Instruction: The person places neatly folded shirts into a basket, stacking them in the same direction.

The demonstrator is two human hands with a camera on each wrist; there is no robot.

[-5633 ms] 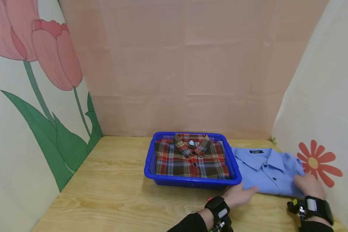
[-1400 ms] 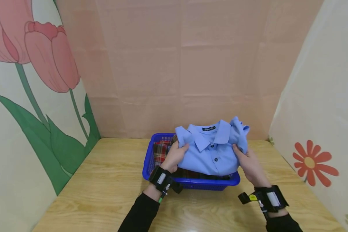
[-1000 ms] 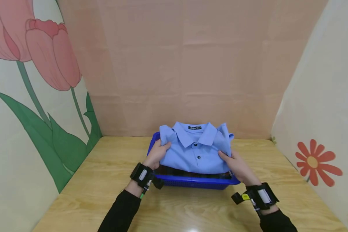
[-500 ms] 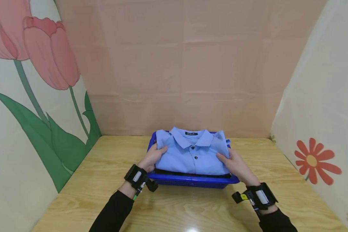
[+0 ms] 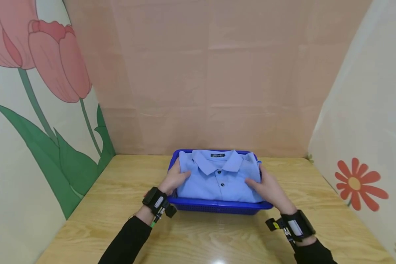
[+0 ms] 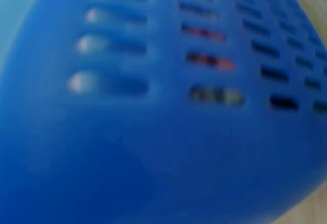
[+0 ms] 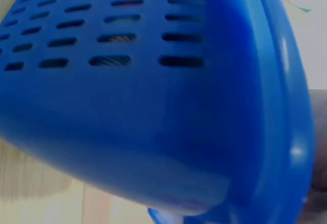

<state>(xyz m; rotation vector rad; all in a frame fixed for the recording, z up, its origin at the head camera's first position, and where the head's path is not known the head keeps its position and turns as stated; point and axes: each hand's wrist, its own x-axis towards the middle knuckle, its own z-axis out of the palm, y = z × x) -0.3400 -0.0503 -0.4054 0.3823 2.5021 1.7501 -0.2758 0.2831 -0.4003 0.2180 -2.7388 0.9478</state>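
A folded light-blue shirt (image 5: 202,187), collar toward the back, lies in the blue plastic basket (image 5: 217,207). My left hand (image 5: 173,179) holds the shirt's left side, thumb on top. On the opposite side my right hand (image 5: 268,189) holds it likewise. The fingers of both hands are hidden by cloth and basket rim. Through the slots of the basket wall in the left wrist view, bits of red and dark plaid cloth (image 6: 209,60) show; the blue shirt covers that plaid shirt from above. In the right wrist view the slotted basket wall (image 7: 127,106) fills most of the picture.
The basket stands on a light wood table (image 5: 118,205), near its back edge. A pinkish-brown sheet (image 5: 204,80) hangs behind it. Side walls carry painted tulips (image 5: 59,62) on the left and a red flower (image 5: 356,183) on the right.
The blue shirt has gone from the table right of the basket, over to the left, and down onto the plaid shirt in it. In the last half second it has sunk lower.
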